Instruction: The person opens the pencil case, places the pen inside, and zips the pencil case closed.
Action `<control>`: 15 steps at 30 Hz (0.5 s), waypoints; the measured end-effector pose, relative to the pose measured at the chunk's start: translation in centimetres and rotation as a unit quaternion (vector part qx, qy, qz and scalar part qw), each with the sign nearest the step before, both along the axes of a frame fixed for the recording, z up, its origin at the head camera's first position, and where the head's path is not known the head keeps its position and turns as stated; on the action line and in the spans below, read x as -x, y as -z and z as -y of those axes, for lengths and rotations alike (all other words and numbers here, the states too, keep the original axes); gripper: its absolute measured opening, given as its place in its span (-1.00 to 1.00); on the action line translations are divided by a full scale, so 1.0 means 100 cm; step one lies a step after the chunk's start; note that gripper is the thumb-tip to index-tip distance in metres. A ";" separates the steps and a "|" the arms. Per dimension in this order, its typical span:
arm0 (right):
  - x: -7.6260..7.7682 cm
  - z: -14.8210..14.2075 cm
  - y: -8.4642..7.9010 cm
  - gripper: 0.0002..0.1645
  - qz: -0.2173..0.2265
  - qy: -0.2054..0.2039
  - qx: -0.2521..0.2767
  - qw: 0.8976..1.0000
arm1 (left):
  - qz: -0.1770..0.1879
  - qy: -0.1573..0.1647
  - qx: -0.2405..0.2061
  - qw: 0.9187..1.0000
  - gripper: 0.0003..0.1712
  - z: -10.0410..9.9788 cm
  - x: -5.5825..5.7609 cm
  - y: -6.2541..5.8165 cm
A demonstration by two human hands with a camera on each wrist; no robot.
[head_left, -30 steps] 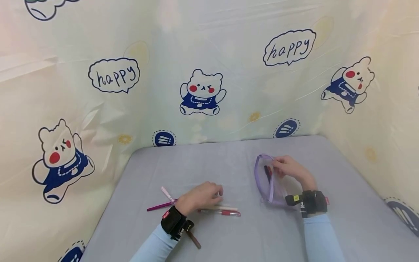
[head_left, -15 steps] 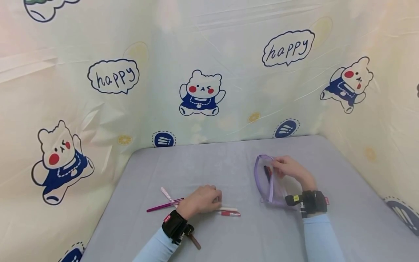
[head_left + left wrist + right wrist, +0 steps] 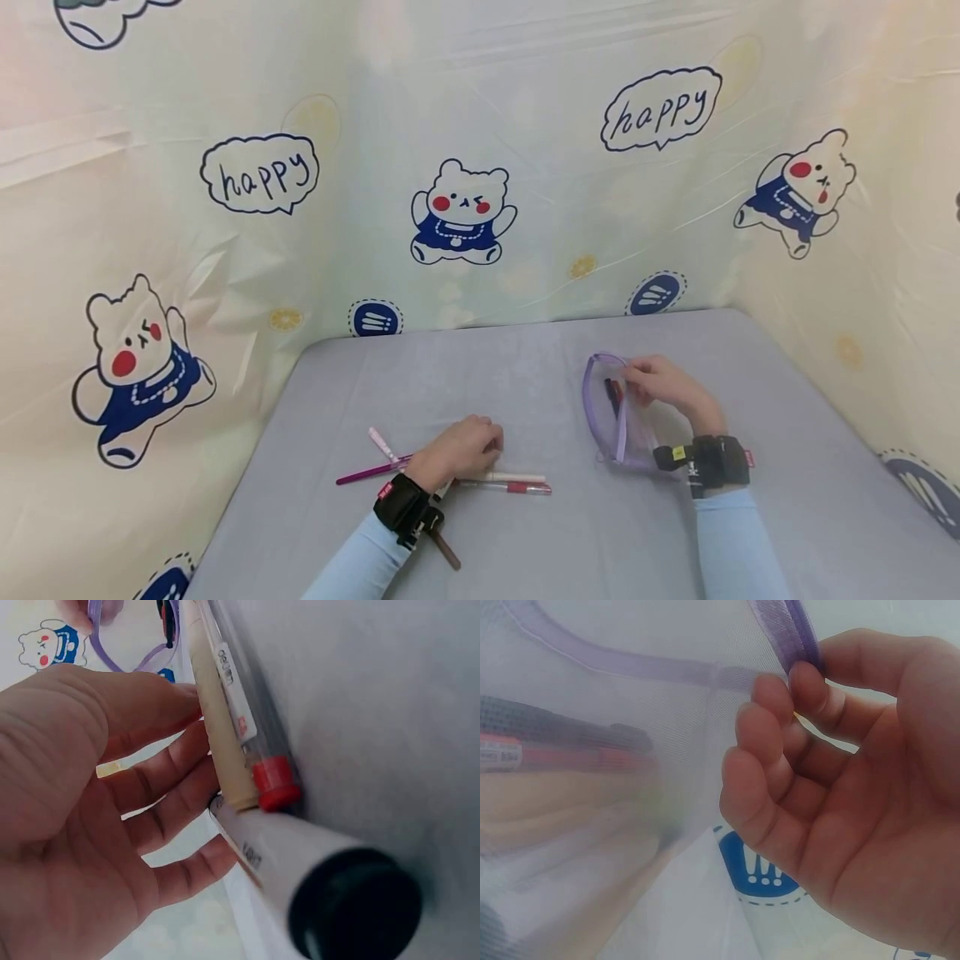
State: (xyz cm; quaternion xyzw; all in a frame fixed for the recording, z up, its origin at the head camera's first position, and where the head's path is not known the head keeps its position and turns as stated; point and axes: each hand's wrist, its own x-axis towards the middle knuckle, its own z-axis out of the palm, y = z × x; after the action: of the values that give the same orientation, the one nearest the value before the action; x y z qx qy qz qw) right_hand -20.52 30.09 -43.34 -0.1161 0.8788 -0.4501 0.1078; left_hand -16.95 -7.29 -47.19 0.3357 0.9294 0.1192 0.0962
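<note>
Pouch rim (image 3: 791, 630) pinched by the right hand (image 3: 669, 387) should be held wide; the left hand (image 3: 457, 452), its grip on the cream pen (image 3: 216, 712) indeterminable, should pinch squarely mid-barrel.

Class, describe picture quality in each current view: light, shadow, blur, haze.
Head view: soft light, faint shadows on the grey table; left wrist view: the near end of the dark-capped marker is out of focus; right wrist view: the red item looks hazy through the mesh pouch.

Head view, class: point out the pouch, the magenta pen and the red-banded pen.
Pouch (image 3: 622, 435), head view: purple rim.
Magenta pen (image 3: 371, 473), head view: barrel.
Red-banded pen (image 3: 519, 488), head view: red band.
</note>
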 end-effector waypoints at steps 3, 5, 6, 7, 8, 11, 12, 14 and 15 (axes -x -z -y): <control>-0.001 0.001 -0.001 -0.69 0.001 -0.002 0.002 1.000 | -0.003 -0.009 0.021 1.000 -0.85 -0.002 -0.001 0.000; -0.001 0.001 -0.001 -0.69 0.001 -0.002 0.001 1.000 | -0.008 -0.011 0.041 0.999 -0.78 -0.003 -0.003 0.000; -0.001 0.001 -0.001 -0.69 -0.001 -0.002 0.000 1.000 | -0.010 -0.010 0.051 0.999 -0.74 -0.003 -0.003 -0.001; -0.001 0.001 -0.001 -0.69 -0.001 -0.001 0.000 1.000 | -0.013 -0.008 0.059 0.998 -0.70 -0.004 -0.004 -0.002; 0.000 0.001 -0.001 -0.69 -0.001 0.000 -0.001 1.000 | -0.014 -0.005 0.066 0.998 -0.67 -0.004 -0.004 -0.002; 0.001 0.001 0.000 -0.67 -0.005 -0.005 -0.004 1.000 | -0.019 0.001 0.073 0.997 -0.66 -0.005 -0.005 -0.003; 0.001 0.000 0.000 -0.67 -0.005 -0.006 -0.006 1.000 | -0.018 0.002 0.075 0.997 -0.66 -0.005 -0.005 -0.003; 0.001 0.000 0.001 -0.67 -0.003 -0.003 -0.007 1.000 | -0.016 0.002 0.077 0.997 -0.66 -0.005 -0.005 -0.003; 0.001 0.000 0.001 -0.68 -0.003 -0.003 -0.008 1.000 | -0.014 0.002 0.077 0.997 -0.66 -0.005 -0.005 -0.003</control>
State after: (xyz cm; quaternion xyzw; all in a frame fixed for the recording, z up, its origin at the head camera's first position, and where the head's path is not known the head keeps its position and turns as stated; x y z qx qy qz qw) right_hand -20.60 30.06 -43.39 -0.1194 0.8821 -0.4427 0.1079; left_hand -16.46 -6.79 -46.91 0.3306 0.9365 0.0424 0.1090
